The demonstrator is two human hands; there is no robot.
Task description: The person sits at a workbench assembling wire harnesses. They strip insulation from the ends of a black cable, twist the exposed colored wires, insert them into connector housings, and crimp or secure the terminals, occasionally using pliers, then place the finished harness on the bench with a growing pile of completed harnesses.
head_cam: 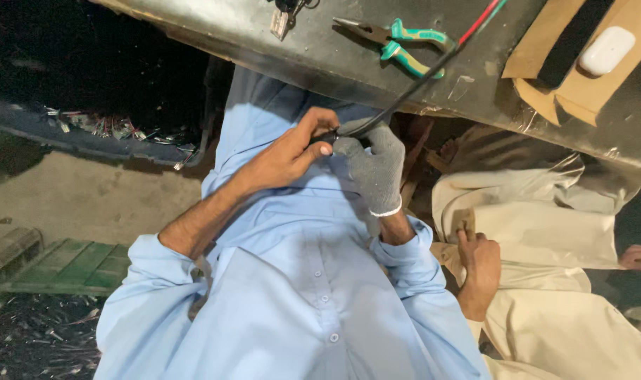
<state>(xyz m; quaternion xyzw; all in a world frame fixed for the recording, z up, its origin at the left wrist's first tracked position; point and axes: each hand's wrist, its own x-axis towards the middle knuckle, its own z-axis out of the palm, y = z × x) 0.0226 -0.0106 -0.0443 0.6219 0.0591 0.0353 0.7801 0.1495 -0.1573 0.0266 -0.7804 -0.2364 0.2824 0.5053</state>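
Note:
My bare left hand (292,151) and my right hand (376,169), which wears a grey knit glove, meet in front of my light blue shirt. Both pinch the near end of a black cable (405,91). The cable runs up and to the right over the edge of a dark worktop (334,63), where it continues beside a red wire (479,21). The cable's tip is hidden between my fingers.
Green-handled pliers (405,46), a bunch of keys (285,14), a piece of brown cardboard (531,60) and a small white case (605,49) lie on the worktop. A person in cream clothes sits at the right, one hand (479,264) resting on their lap. Green boards (74,267) lie on the floor at left.

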